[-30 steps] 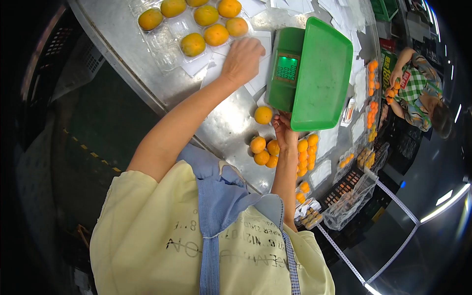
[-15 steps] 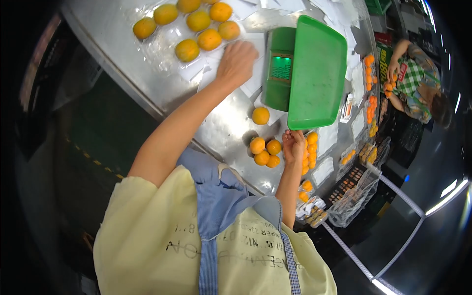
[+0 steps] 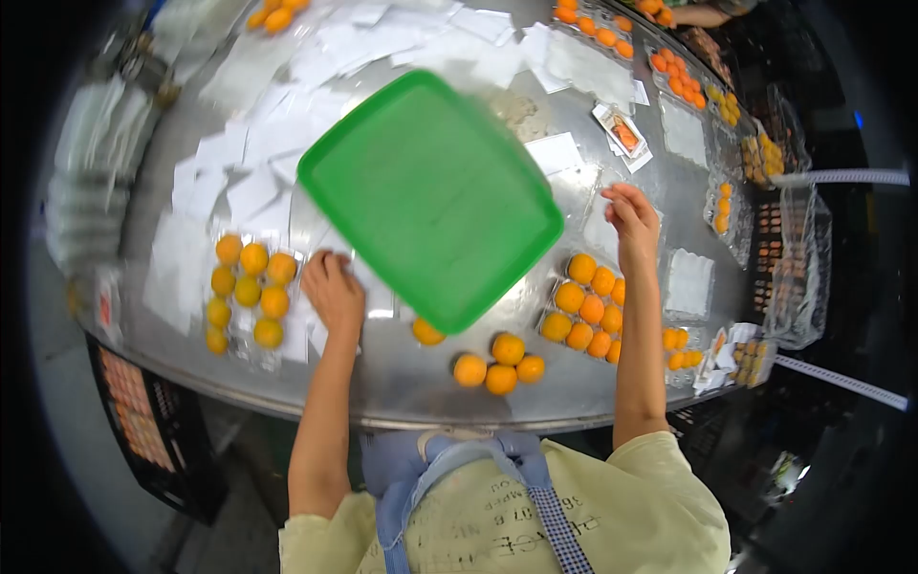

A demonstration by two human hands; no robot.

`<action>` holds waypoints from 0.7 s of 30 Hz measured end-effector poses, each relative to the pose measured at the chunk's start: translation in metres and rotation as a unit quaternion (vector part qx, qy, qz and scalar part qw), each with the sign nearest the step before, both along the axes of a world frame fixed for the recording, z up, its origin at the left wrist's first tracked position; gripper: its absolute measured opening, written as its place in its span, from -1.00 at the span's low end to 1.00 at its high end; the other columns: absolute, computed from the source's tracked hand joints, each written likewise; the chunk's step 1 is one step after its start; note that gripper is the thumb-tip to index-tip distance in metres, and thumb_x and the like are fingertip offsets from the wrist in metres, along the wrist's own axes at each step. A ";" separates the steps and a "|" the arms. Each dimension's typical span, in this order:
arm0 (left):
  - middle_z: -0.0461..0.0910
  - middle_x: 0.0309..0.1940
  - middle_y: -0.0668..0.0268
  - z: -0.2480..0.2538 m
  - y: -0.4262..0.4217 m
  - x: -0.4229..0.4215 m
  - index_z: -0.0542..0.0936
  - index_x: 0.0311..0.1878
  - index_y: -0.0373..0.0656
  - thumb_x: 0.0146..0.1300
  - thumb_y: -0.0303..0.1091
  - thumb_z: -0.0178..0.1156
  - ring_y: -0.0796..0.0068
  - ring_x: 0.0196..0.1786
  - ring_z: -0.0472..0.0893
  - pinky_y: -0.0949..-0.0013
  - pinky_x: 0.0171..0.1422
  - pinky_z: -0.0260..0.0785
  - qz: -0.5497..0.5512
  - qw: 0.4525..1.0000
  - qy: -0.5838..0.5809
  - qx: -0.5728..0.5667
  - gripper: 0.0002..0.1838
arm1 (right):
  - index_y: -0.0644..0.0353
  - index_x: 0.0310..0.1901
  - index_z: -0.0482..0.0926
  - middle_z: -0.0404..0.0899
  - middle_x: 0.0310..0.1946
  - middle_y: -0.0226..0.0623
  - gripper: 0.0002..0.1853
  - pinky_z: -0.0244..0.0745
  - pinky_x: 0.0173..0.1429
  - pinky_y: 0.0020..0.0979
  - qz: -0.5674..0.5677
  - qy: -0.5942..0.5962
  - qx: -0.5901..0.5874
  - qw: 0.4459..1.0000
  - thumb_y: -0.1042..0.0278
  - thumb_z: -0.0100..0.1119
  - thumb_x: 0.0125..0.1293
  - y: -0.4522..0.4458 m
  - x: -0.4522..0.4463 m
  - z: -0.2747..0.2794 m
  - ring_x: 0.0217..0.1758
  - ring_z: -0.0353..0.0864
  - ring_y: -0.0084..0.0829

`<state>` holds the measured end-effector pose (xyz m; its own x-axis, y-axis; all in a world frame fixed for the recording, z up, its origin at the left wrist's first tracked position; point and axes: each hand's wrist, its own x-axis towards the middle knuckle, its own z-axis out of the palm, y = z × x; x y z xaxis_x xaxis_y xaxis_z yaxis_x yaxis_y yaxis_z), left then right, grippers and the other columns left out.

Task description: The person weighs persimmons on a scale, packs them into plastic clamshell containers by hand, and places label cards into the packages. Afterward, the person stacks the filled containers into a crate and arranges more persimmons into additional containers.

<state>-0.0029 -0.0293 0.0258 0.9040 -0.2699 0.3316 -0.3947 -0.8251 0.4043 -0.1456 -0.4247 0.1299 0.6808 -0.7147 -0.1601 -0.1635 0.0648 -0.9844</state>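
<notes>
The green scale pan [image 3: 430, 201] fills the middle of the view and hides the scale body and display. My left hand [image 3: 332, 289] is low over white papers, between the pan and a clear tray [image 3: 251, 356] of yellow-orange fruit [image 3: 247, 291]. Its bent fingers are apart, with nothing visible in them. To the right of the pan, my right hand [image 3: 633, 225] is raised over a clear, empty-looking tray, fingers loosely bent and apart, holding nothing visible. Loose fruit [image 3: 501, 379] lies below the pan, and another fruit [image 3: 427, 332] is partly under its edge.
A filled fruit tray [image 3: 591, 310] sits below my right hand. White papers [image 3: 251, 191] spread across the upper left table. Printed cards [image 3: 623, 134] lie at upper right, near more fruit trays [image 3: 679, 78]. Stacked clear trays [image 3: 96, 172] stand at far left. Another person's arm [image 3: 706, 14] shows at the top.
The whole view has turned and shifted. My right hand has moved away from the pan's edge to beyond the filled fruit tray. My left hand stays between the scale and the left fruit tray.
</notes>
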 end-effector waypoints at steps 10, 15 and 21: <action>0.27 0.16 -0.11 -0.042 0.022 0.002 0.26 0.26 -0.33 0.24 -0.08 0.10 -0.11 0.21 0.25 -0.05 0.34 0.04 -0.001 0.985 0.006 0.173 -0.35 | 0.18 -0.02 0.41 0.67 -0.17 -0.32 -0.75 0.32 0.13 -0.43 0.097 -0.160 0.002 0.982 0.20 -0.15 0.49 0.001 0.160 -0.063 -0.11 0.49 -0.51; 0.23 0.20 -0.14 -0.058 0.035 0.006 0.18 0.31 -0.41 0.28 -0.09 0.06 -0.10 0.25 0.23 0.02 0.42 -0.01 0.058 0.982 0.127 0.125 -0.31 | 0.20 -0.13 0.41 0.69 -0.22 -0.34 -0.73 0.30 0.15 -0.37 0.129 -0.125 -0.048 0.983 0.17 -0.20 0.49 0.005 0.184 -0.076 -0.09 0.50 -0.50; 0.37 -0.04 0.02 -0.076 0.045 0.012 0.37 0.07 -0.31 0.24 -0.17 0.10 0.02 0.05 0.33 0.10 0.19 0.12 0.055 0.992 0.115 0.012 -0.55 | 0.28 -0.32 0.46 0.71 -0.35 -0.26 -0.67 0.37 0.04 -0.26 0.154 -0.080 -0.191 0.966 0.19 -0.20 0.43 0.009 0.198 -0.074 -0.19 0.53 -0.25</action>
<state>0.0091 0.0160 -0.0503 0.9793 -0.1715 0.1077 -0.2019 -0.8681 0.4534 0.0522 -0.4156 0.0554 0.8647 -0.4605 0.2004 0.0389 -0.3366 -0.9409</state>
